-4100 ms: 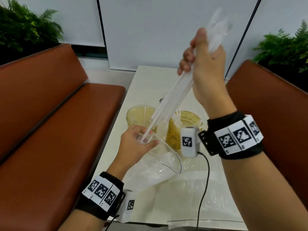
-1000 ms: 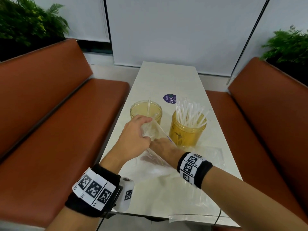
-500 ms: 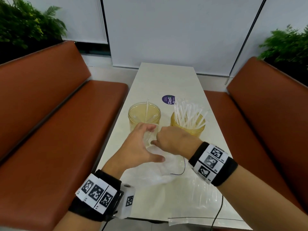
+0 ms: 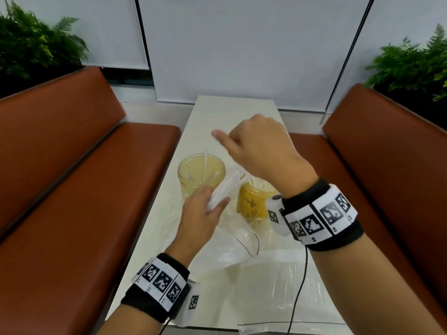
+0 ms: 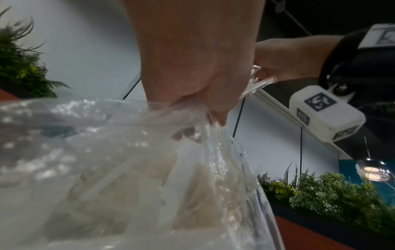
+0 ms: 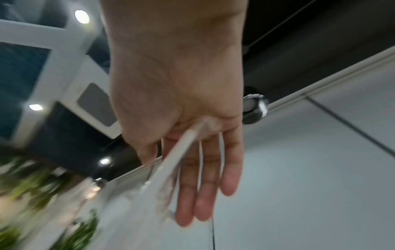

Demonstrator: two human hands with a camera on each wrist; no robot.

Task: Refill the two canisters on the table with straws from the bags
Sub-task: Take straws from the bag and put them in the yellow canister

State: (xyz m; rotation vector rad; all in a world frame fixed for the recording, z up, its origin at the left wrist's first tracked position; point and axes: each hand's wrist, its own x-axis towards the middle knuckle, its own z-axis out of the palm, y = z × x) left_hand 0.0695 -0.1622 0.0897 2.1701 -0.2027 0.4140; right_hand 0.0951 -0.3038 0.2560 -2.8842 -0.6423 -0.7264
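Observation:
Two yellow-tinted clear canisters stand mid-table. The left canister (image 4: 200, 174) holds only a few straws. The right canister (image 4: 252, 203) is partly hidden behind my right wrist, with straw tips showing at its top. My left hand (image 4: 208, 207) grips the mouth of a clear plastic bag (image 4: 232, 238), its fingers (image 5: 203, 104) curled in the bag's film (image 5: 128, 169). My right hand (image 4: 256, 146) is raised above the canisters and holds a small bunch of white straws (image 4: 227, 186) that slants down to the bag mouth. In the blurred right wrist view the straws (image 6: 177, 152) cross the fingers (image 6: 228, 169).
A second clear bag (image 4: 290, 301) lies flat at the near table edge, and a black cable (image 4: 300, 284) trails over it. Brown benches flank the narrow white table (image 4: 232, 112) on the left (image 4: 72, 189) and right (image 4: 387, 165). Plants stand behind both benches.
My right hand has lifted from the bag mouth to above the canisters, drawing straws out with it. My left hand has closed on the bag mouth and stays low.

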